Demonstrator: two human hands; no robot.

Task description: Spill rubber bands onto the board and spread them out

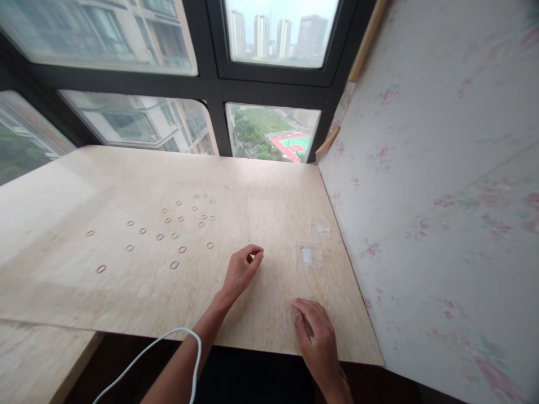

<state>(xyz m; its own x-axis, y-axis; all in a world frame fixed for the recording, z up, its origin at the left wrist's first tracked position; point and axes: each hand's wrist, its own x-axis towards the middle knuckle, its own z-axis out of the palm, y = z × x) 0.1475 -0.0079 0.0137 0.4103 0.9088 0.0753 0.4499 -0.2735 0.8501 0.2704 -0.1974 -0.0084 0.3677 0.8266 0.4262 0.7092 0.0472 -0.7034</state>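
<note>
1. Rubber bands (174, 235) scattered mid-desk (261, 191), left of both hands.
2. Left hand (243, 270) fingertips pinched narrow (contents too small to tell).
3. Right hand (316, 335) flat, loosely open, near clear packets (309, 255).

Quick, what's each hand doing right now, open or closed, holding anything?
Left hand: fingertips pinched together above the table; anything between them is too small to tell.
Right hand: resting flat on the table, open, holding nothing visible.

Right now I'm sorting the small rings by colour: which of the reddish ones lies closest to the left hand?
The reddish ring lying just left of the left hand; the other reddish ring sits far out toward the tabletop's left side.
</note>
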